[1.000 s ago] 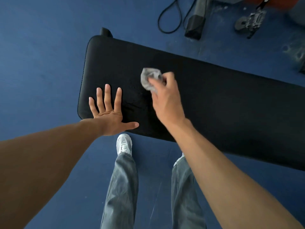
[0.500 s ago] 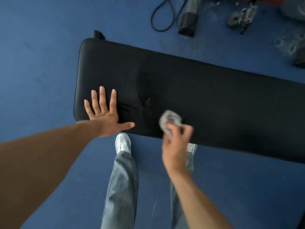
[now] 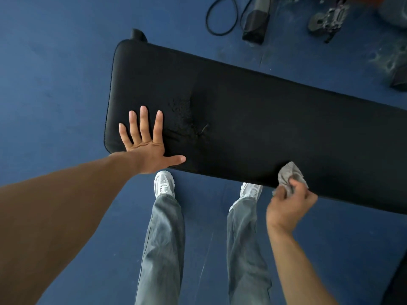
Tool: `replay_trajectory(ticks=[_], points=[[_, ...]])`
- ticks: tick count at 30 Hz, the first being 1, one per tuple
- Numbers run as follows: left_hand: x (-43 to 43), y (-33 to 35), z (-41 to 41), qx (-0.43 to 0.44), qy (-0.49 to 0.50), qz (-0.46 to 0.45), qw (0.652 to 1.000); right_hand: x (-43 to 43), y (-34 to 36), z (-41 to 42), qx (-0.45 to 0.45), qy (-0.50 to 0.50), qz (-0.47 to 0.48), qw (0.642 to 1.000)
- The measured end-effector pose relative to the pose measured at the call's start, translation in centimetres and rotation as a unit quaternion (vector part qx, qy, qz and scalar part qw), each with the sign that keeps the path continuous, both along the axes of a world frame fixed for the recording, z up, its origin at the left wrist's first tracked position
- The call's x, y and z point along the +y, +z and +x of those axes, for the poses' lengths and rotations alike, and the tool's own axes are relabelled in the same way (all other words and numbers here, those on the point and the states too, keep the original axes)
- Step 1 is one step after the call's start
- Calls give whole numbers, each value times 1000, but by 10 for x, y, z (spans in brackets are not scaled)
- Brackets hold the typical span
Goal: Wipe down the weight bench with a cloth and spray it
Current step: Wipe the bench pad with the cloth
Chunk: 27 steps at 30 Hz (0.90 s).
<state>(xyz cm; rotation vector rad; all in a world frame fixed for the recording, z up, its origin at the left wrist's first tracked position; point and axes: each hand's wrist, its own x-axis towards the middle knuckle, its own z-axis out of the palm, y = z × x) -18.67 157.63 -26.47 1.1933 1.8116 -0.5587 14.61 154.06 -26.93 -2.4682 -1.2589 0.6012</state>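
We look down at our own arms and legs over a blue floor (image 3: 55, 73). On the left, our left hand (image 3: 146, 142) lies flat on the near corner of the black bench (image 3: 275, 119), fingers straight and spread, thumb stretched along the near edge, grasping nothing. Just to the right of its fingers the padding shows a speckled patch (image 3: 182, 115) beside a small crease. The bench runs from its rounded left end away to the right, slanting across the view. Below its near edge we see two white shoes (image 3: 164, 183) under grey trouser legs (image 3: 163, 249), standing on the floor. Further right, our right hand (image 3: 288, 205) has its fingers curled round a crumpled grey cloth (image 3: 288, 176), which sits against the near edge of the bench, partly over the pad. Beyond the bench, at the top, a black cable loop (image 3: 211, 20) lies on the floor, then a dark bar end (image 3: 255, 27), and to the right a grey metal fitting (image 3: 330, 17).
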Motion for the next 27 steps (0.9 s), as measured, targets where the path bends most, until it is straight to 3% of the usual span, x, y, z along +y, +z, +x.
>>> replay_trajectory(ticks=[3,7,10,18,20,23,27], points=[[-2,-2,-1,-4,-1,13,1000,3,-2,-34,37,34,25,998],[-5,-6,-3,5,-7,29,1000,5,-3,-127,113,214,46,969],[-7,-7,-3,3,-3,47,999,21,-3,-179,98,327,55,938],[-25,-14,-11,-28,3,161,987,153,-19,-202,0,241,114,964],[-34,-15,-20,-25,-10,229,973,147,-21,-201,-22,302,121,945],[-46,-17,-40,26,-27,298,954,91,-18,-184,-25,452,114,884],[-49,-19,-61,50,61,267,960,3,-16,-142,10,574,72,816]])
